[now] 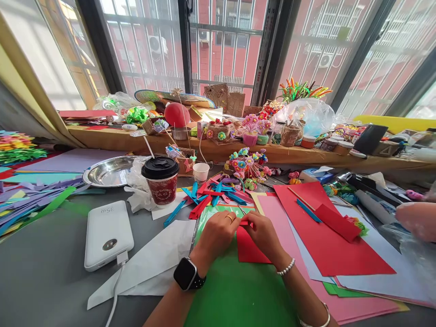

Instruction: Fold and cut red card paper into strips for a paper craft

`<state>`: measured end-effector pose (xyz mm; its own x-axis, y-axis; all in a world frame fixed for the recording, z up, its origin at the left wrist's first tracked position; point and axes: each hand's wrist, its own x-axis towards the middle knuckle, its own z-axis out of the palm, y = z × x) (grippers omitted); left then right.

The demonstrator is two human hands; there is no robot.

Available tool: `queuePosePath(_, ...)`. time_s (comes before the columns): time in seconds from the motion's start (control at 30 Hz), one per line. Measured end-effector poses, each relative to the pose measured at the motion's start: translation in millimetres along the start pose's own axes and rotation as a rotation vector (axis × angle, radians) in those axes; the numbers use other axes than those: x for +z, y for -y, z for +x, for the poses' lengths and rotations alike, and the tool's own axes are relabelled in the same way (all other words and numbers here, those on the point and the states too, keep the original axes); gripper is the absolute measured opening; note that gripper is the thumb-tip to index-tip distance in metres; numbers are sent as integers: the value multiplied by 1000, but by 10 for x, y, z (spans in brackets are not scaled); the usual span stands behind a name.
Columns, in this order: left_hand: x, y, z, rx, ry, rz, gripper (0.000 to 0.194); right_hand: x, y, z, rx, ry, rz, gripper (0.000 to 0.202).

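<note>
Seen from the head camera, a person's left hand (218,234) and right hand (263,234) meet at the top edge of a small red paper sheet (248,247), fingertips of both pinched together on its fold, apparently to press a crease. The sheet lies on a green sheet (238,290) that seems to serve as a work mat, at the near middle of the grey table (47,268). One lidded paper cup (161,179), one white power bank (108,234) and one steel tray (111,171) sit to the left. Another person's hand (417,219) shows at right.
</note>
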<state>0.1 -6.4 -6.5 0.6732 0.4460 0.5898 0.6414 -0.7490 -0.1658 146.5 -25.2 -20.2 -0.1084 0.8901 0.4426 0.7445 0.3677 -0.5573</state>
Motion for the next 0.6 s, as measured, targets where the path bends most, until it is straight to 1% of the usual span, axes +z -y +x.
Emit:
queuePosePath(0.17, 9, 18, -6, -30, -12, -30, 20, -29, 1, -7, -22, 27, -30, 18)
queuePosePath(0.3, 8, 68, -6, -58, 12, -5, 21, -80, 30, 0, -32, 38, 8, 15)
queuePosePath(0.37, 8, 83, -1, -64, 21, -16, 21, -100, 44, 3, -34, 31, 39, 14)
queuePosePath(0.43, -2, 76, 11, -80, 7, -62, 19, -112, 49, 4, -14, -5, 63, 15)
queuePosePath(0.5, -17, 51, 26, -149, -56, -139, 16, -119, 46, 7, 48, -86, 101, 17)
queuePosePath(0.53, -21, 37, 32, -212, -111, -187, 20, -122, 43, 10, 98, -133, 142, 18)
queuePosePath(0.6, -13, 16, 39, -396, -254, -296, 38, -133, 37, 17, 224, -199, 285, 21)
